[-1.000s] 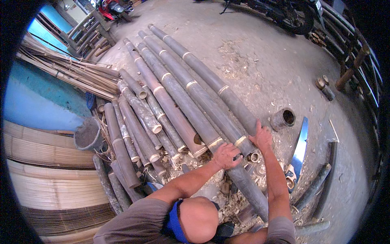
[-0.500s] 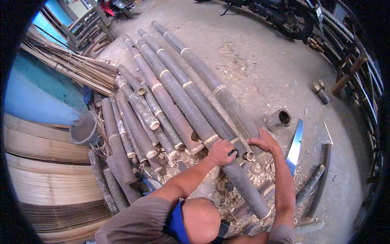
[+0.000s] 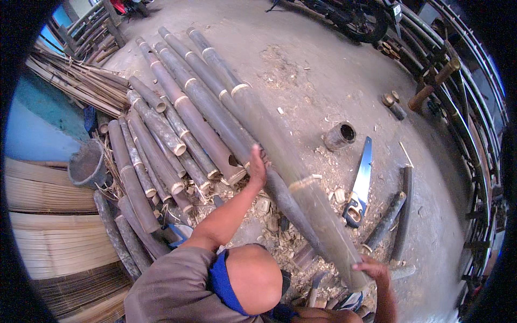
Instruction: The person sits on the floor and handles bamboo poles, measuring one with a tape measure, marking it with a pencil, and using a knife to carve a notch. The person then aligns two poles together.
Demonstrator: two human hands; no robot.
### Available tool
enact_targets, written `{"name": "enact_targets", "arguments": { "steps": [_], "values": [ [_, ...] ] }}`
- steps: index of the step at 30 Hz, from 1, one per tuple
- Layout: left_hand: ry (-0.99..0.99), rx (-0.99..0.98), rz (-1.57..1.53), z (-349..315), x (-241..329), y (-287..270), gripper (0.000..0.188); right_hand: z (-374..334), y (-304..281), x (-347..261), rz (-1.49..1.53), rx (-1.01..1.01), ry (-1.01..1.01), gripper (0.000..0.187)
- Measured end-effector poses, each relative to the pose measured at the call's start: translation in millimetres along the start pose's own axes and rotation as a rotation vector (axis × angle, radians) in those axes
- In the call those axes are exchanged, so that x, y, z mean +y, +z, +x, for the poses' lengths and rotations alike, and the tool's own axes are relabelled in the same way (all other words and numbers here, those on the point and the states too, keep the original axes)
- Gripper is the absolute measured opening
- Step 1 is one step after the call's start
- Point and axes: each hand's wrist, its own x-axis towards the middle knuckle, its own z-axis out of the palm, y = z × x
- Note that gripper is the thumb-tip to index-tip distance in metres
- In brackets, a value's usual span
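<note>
My right hand (image 3: 371, 267) grips the near end of a long, thick bamboo pole (image 3: 272, 132), its fingers bent over the rim side. That pole slants from the far left down to the lower right, with pale rings at its joints. My left hand (image 3: 259, 166) is stretched out with fingers pointing up, beside the joint of a neighbouring darker bamboo pole (image 3: 291, 202). Whether its palm presses on that pole I cannot tell. The darker pole lies partly under the gripped one. To the left lies a reddish-brown bamboo pole (image 3: 188, 113) with a notched end.
A handsaw (image 3: 361, 180) lies right of the poles, near a short bamboo tube (image 3: 339, 135). Shorter bamboo pieces (image 3: 148, 153) are piled at left beside a grey bucket (image 3: 87, 164). Wood chips (image 3: 258, 215) litter the floor. A motorcycle (image 3: 361, 19) stands at the back.
The rightmost pole has slid toward me and lies over its neighbour. My right hand has moved nearer with its end. My left hand has come off the top of the darker pole. The view has shifted.
</note>
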Motion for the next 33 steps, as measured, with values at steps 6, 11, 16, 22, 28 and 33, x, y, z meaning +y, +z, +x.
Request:
{"name": "enact_targets", "arguments": {
  "steps": [6,11,16,22,28,33],
  "values": [
    [-0.415,-0.132,-0.447,-22.2,50.5,18.4,0.079,-31.7,79.2,60.5,-0.361,0.164,0.022,0.113],
    [-0.455,-0.197,-0.409,-44.1,33.6,6.2,0.081,-32.9,152.2,78.4,-0.649,0.467,0.022,0.118],
    [-0.544,-0.214,-0.428,-72.7,29.0,10.9,0.082,-30.1,168.4,116.3,-0.684,0.631,-0.023,0.100],
    [-0.552,-0.200,-0.478,-91.6,29.5,12.2,0.083,-16.2,152.7,152.9,-0.698,0.803,-0.133,0.099],
    [-0.429,-0.084,-0.358,-97.6,75.0,16.7,0.083,-3.4,134.6,137.5,-0.759,0.838,-0.204,0.105],
    [-0.389,-0.069,-0.321,-81.6,76.1,-6.0,0.086,2.7,122.4,110.3,-0.798,0.760,-0.164,0.107]
  ]
}}
